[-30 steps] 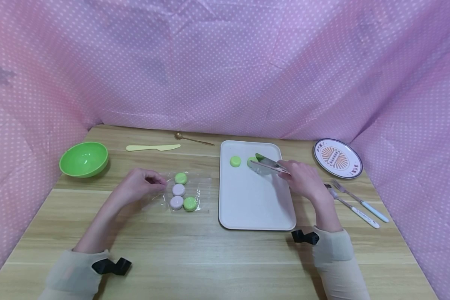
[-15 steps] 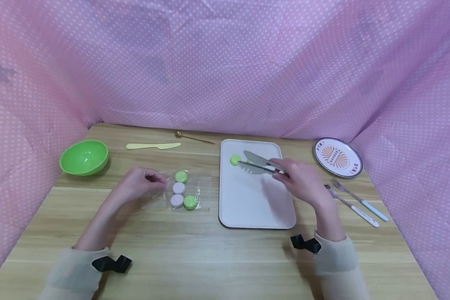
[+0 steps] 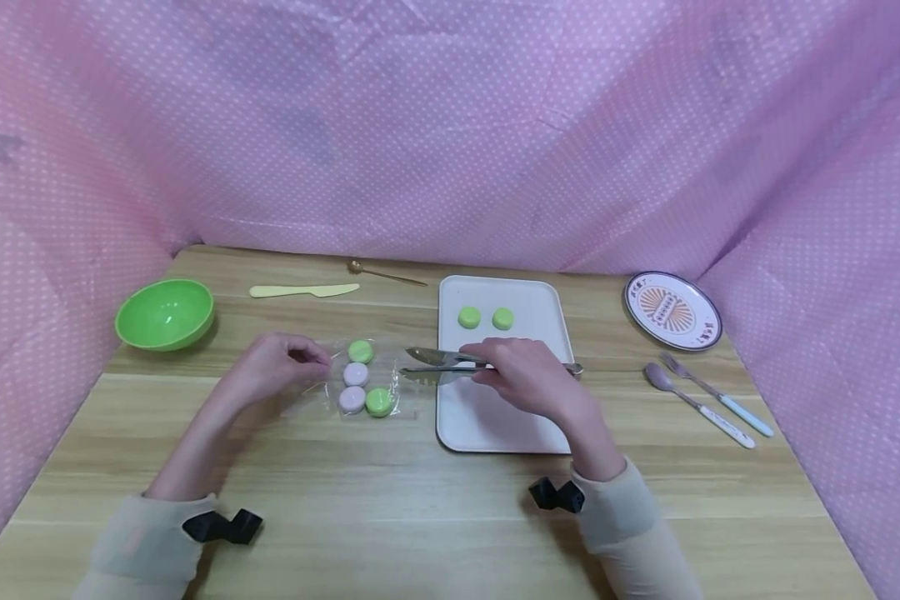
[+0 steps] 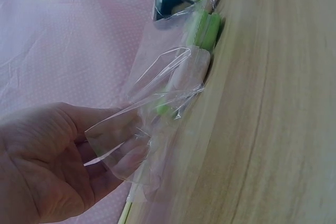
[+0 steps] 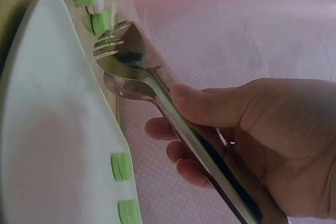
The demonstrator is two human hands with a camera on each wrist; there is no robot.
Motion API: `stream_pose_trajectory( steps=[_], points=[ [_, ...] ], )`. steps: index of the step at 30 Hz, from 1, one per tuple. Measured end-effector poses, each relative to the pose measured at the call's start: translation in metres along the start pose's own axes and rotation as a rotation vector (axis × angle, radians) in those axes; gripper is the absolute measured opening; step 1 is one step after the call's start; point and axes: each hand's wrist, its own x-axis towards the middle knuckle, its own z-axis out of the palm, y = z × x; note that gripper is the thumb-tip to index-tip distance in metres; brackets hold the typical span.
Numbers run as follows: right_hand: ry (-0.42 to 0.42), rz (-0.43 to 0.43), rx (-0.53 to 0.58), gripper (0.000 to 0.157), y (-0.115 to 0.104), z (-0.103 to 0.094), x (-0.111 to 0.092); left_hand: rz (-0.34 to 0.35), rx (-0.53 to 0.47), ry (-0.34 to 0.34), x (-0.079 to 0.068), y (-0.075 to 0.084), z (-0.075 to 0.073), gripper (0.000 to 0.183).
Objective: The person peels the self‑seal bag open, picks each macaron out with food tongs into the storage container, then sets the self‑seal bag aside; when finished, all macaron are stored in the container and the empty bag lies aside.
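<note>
My left hand (image 3: 281,367) pinches the open edge of a clear plastic bag (image 4: 131,129) between thumb and fingers. Inside the bag lie two green macarons (image 3: 379,402) and two pale purple macarons (image 3: 356,374). My right hand (image 3: 528,375) grips metal serving tongs (image 5: 173,108) above the white tray (image 3: 487,425). The tongs' tips point left, just right of the bag, with nothing between them. Two more green macarons (image 3: 468,317) sit side by side near the tray's far edge.
On the left stands a green bowl (image 3: 167,315). A yellow knife (image 3: 303,291) and a thin gold spoon (image 3: 386,273) lie behind the bag. To the right are a patterned plate (image 3: 672,311), a fork (image 3: 716,393) and a spoon (image 3: 697,406).
My right hand has carried the tongs left and nearer, off the green macaron on the tray and over toward the bag. The left hand has stayed at the bag's edge.
</note>
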Motion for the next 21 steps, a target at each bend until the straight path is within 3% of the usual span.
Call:
stream_pose_trajectory(
  steps=[21],
  points=[
    [-0.137, -0.103, 0.068, 0.031, -0.022, 0.007, 0.006, 0.009, -0.007, -0.003, 0.001, -0.002, 0.000, 0.016]
  ],
)
